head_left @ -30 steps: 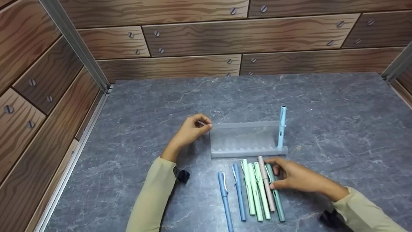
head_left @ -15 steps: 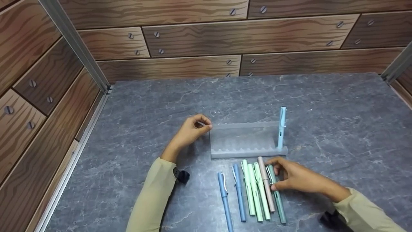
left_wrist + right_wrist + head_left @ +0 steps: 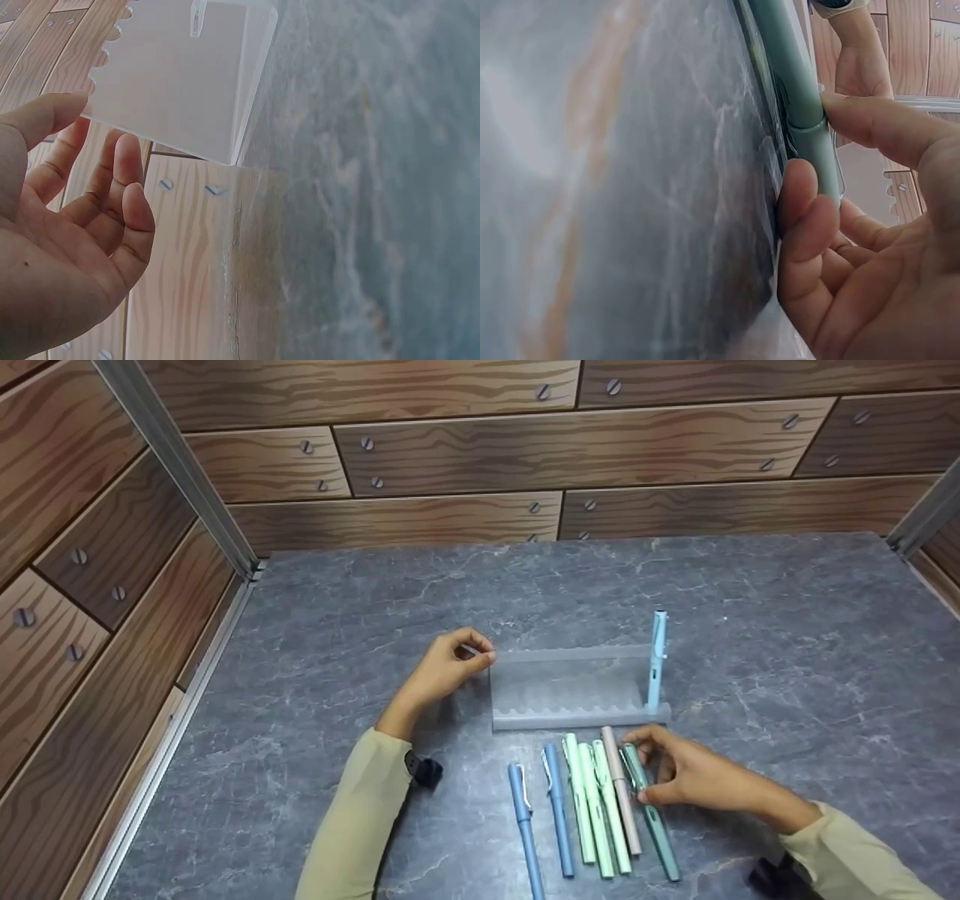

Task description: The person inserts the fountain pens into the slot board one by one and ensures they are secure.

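Observation:
My left hand [image 3: 451,664] pinches the upper left corner of a clear plastic pen rack [image 3: 570,718], thumb on its notched edge in the left wrist view. A light blue pen [image 3: 656,664] stands upright at the rack's right end. In front of the rack, my right hand [image 3: 686,769] grips a dark green pen [image 3: 660,840] between thumb and fingers, around its cap end. Beside it lie a pinkish-beige pen [image 3: 622,802], several light green pens [image 3: 596,810] and two blue pens [image 3: 559,817], side by side on the table.
The grey marbled table [image 3: 360,607] is bounded by a wood-patterned back wall [image 3: 450,457] and a similar left wall [image 3: 112,562]. Metal posts [image 3: 187,480] stand at the corners. A dark wrist device [image 3: 426,771] sits on the left forearm.
The dark green pen has turned, its lower end swinging right, away from the beige pen. My right hand has shifted slightly right with it. The left hand keeps its place on the rack.

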Motion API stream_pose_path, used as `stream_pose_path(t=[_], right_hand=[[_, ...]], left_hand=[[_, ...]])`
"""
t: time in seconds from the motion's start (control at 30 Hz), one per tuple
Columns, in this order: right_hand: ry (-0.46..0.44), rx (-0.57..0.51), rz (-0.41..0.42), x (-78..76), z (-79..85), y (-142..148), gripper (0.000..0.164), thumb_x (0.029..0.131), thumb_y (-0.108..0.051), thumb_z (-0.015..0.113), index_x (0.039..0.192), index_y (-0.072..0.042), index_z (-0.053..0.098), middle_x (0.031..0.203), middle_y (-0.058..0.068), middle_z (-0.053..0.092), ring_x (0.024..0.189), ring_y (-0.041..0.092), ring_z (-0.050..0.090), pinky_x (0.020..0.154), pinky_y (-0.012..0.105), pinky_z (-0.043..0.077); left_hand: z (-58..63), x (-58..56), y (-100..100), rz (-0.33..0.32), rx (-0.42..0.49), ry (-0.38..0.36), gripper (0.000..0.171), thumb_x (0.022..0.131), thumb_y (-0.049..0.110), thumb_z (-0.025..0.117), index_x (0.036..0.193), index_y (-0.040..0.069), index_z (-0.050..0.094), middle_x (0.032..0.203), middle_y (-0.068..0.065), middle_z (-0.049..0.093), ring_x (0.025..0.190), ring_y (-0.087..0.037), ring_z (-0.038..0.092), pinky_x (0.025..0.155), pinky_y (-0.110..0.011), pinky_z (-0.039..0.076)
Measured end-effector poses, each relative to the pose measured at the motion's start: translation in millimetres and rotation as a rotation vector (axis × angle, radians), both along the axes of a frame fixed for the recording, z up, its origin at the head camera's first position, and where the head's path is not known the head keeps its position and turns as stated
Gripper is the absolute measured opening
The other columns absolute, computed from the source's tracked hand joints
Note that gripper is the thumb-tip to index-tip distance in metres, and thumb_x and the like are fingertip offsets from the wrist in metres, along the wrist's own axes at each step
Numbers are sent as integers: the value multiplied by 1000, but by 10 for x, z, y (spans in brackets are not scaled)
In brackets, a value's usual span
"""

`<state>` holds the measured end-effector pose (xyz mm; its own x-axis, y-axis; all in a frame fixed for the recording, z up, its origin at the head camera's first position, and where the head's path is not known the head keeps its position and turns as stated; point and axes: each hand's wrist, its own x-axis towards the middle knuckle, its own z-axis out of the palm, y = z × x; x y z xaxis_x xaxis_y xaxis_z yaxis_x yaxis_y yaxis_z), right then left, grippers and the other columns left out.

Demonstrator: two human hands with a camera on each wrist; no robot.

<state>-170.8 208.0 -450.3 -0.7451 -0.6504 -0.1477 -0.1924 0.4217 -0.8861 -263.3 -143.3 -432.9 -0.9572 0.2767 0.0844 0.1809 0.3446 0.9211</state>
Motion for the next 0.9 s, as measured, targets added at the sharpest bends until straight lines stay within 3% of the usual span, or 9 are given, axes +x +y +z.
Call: stream_pose_path(t=[0.3, 0.53, 0.73, 0.9], right_hand=[[-35, -83, 19, -11, -17, -16, 69, 75, -4, 75, 132, 4, 36, 99, 17, 47, 71, 6, 50, 57, 18, 47], [-146, -105, 3, -16, -15, -4, 71, 76, -1, 73, 135, 3, 33, 94, 10, 47, 68, 6, 52, 56, 16, 49], [-85, -124, 0, -2, -27, 6, 69, 76, -3, 75, 133, 5, 36, 94, 7, 50, 84, 7, 53, 65, 21, 54], [-92, -139, 0, -7, -36, 22, 70, 76, -3, 74, 133, 5, 35, 96, 8, 53, 87, 8, 56, 65, 23, 55]], left_hand=[[11, 0, -4, -7, -1, 18, 13, 90, 12, 67, 97, 0, 65, 100, -14, 66, 74, -13, 55, 64, -21, 46], [8, 0, -4, -3, -4, 17, 14, 89, 11, 67, 97, 0, 65, 100, -15, 66, 70, -10, 55, 60, -21, 45], [5, 10, -6, -2, -8, -6, 11, 90, 13, 66, 97, 3, 65, 99, -11, 66, 72, -10, 54, 62, -22, 45], [1, 7, -6, -5, -3, 1, 12, 90, 13, 66, 97, 3, 65, 98, -10, 66, 76, -14, 56, 64, -22, 46]])
